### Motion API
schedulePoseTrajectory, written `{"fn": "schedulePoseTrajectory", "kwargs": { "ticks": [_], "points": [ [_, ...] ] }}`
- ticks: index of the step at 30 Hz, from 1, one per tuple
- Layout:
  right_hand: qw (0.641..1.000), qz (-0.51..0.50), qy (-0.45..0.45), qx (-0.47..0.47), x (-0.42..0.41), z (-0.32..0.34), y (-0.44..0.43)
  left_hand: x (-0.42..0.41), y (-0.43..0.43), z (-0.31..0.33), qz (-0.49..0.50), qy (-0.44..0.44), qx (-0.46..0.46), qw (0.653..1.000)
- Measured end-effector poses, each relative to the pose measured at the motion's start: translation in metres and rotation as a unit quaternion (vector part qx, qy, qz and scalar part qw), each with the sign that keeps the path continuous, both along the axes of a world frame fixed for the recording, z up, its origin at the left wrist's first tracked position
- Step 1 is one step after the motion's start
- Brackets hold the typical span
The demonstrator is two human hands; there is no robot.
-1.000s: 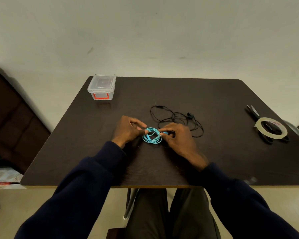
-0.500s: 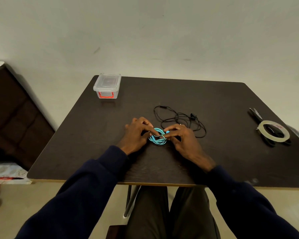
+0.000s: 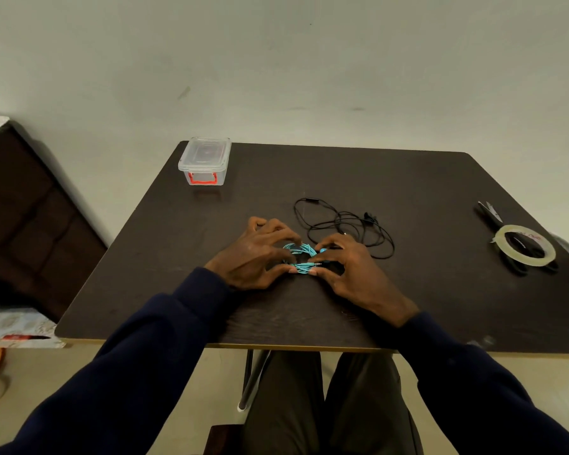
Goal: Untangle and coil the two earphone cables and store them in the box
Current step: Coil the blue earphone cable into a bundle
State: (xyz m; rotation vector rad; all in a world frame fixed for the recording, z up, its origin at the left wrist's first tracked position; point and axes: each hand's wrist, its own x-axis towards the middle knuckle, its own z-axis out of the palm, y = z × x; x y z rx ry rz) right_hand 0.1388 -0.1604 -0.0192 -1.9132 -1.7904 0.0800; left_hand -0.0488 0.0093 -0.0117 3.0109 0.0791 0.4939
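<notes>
Vs 1 s ago, both hands have closed in on the blue cable (image 3: 301, 252). L hand (image 3: 253, 257) and R hand (image 3: 355, 274) now cage it from either side, fingers (image 3: 278, 229) curled over the top and thumbs pinching its near edge. The coil looks tighter and flatter. It lies on the surface (image 3: 408, 307) right between the fingertips, w/ the plug (image 3: 317, 263) poking out by the R thumb. I'd say cable 1 is about wound.

Black cable (image 3: 342, 224) lies loose just beyond the R fingers, not coiled yet. Box (image 3: 207, 156) sits well beyond the L fingers, lid on. Roughly halfway. Nxt I'd secure this coil w/o letting it spring open.
</notes>
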Motion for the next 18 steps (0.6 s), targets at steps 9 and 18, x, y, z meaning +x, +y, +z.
{"fn": "schedulePoseTrajectory", "kwargs": {
  "ticks": [9,18],
  "points": [
    [1.000,-0.003,-0.022,-0.020,-0.0028,-0.0004,0.0005,0.0049,0.0011,-0.0013,0.027,-0.005,-0.095,0.995],
    [0.998,0.018,-0.054,-0.002,-0.0063,-0.0015,0.0039,0.0073,0.0007,-0.0058,0.063,-0.042,-0.124,0.989]
  ]
}}
